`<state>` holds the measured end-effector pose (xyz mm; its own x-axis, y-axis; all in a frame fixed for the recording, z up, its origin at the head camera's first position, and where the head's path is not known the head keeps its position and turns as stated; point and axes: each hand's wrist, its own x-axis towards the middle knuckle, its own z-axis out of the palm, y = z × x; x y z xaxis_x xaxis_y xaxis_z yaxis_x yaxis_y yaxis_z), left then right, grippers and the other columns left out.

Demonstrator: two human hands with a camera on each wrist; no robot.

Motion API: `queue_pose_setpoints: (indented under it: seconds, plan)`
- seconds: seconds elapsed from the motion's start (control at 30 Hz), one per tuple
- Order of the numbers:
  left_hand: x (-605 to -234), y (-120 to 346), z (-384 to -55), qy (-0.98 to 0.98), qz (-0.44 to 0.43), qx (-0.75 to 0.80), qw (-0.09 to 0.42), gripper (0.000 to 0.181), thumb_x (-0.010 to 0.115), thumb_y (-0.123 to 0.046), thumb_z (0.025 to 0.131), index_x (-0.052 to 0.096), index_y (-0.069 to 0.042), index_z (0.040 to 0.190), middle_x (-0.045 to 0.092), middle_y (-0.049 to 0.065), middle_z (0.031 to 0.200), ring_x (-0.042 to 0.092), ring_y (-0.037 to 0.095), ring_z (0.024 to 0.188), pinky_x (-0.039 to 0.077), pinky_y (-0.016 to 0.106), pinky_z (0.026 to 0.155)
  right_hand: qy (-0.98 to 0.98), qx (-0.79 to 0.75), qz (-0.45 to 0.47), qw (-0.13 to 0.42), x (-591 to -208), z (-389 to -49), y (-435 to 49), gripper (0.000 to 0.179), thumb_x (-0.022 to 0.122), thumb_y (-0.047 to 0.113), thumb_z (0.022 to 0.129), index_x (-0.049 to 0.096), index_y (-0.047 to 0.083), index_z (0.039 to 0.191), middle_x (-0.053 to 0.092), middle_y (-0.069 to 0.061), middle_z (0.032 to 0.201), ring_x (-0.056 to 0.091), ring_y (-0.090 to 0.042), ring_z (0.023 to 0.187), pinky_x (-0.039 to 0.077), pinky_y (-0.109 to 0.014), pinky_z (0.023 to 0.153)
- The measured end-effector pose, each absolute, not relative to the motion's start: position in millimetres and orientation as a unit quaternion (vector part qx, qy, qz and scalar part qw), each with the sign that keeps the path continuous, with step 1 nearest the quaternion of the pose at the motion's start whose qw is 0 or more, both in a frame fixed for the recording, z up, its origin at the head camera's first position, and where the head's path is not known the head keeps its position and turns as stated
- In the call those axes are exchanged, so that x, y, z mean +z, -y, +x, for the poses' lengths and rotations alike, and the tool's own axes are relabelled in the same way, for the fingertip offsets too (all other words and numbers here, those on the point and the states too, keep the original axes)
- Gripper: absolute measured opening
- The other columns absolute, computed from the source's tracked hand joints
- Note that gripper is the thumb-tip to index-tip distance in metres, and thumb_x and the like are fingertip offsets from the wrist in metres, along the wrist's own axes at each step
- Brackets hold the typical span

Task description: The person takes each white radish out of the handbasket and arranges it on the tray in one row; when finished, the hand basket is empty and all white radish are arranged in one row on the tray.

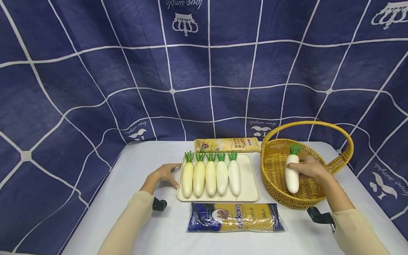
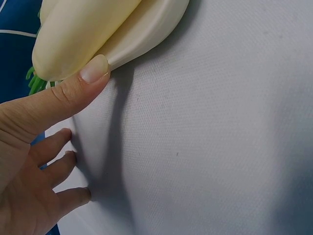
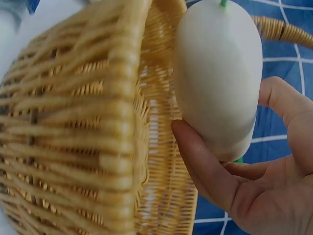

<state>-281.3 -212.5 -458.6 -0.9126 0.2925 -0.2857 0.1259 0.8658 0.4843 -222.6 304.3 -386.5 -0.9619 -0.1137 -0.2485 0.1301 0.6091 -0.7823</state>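
My right hand (image 1: pixel 312 168) grips a white radish (image 1: pixel 292 175) with a green top, thumb on one side and fingers on the other. In the head view this radish appears within the wicker basket's (image 1: pixel 267 182) opening; the right wrist view shows its pale body (image 3: pixel 217 73) beside the woven rim. My left hand (image 1: pixel 165 173) is at the left edge of a cream tray (image 1: pixel 251 178). Its thumb (image 2: pixel 80 85) touches the tray's rim, while the other fingers are spread apart from it. Several radishes (image 1: pixel 210 178), yellowish to white, lie side by side on the tray, green tops toward the back.
A blue and yellow pasta packet (image 1: pixel 236 217) lies in front of the tray, and a yellow noodle packet (image 1: pixel 227 144) behind it. The basket's tall handle (image 1: pixel 308 123) arches over its opening. A blue curtain (image 1: pixel 192 74) hangs around the white table (image 1: pixel 220 248).
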Motion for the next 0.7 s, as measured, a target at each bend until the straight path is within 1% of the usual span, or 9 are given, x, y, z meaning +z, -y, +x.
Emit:
queue_pose_setpoints:
  seconds: [0.2,0.33,0.5,0.7]
  plan:
    - [-458,212,-282,-0.949,0.112,0.235,0.175,0.103,0.092,-0.023,0.051,0.043,-0.009,0.141,0.045,0.025,0.138,0.04,0.041,0.129,0.032,0.055,0.108,-0.896,-0.426,-0.014,0.127,-381,-217,-292,0.07,0.061,0.025,0.088,0.033,-0.028,0.124,0.054,-0.033,0.104,0.062,-0.027,0.084,0.058,-0.043,0.076]
    - [-458,211,-281,-0.949,0.107,0.237,0.181,0.104,0.092,-0.023,0.051,0.042,-0.009,0.142,0.044,0.025,0.139,0.04,0.041,0.129,0.032,0.054,0.108,-0.899,-0.419,-0.025,0.125,-378,-214,-285,0.07,0.062,0.025,0.088,0.033,-0.028,0.125,0.054,-0.033,0.104,0.062,-0.03,0.087,0.058,-0.043,0.075]
    - [-458,211,-280,-0.948,0.103,0.238,0.185,0.104,0.091,-0.022,0.052,0.042,-0.01,0.142,0.044,0.024,0.139,0.04,0.04,0.13,0.032,0.054,0.108,-0.896,-0.424,-0.042,0.127,-373,-208,-277,0.075,0.062,0.023,0.088,0.026,-0.028,0.129,0.054,-0.035,0.105,0.062,-0.032,0.089,0.058,-0.044,0.076]
    - [-458,211,-280,-0.95,0.108,0.233,0.18,0.103,0.092,-0.022,0.052,0.042,-0.009,0.141,0.045,0.024,0.138,0.04,0.041,0.129,0.032,0.054,0.108,-0.892,-0.43,-0.063,0.127,-370,-199,-269,0.075,0.063,0.02,0.086,0.025,-0.027,0.13,0.057,-0.031,0.101,0.062,-0.029,0.086,0.059,-0.041,0.073]
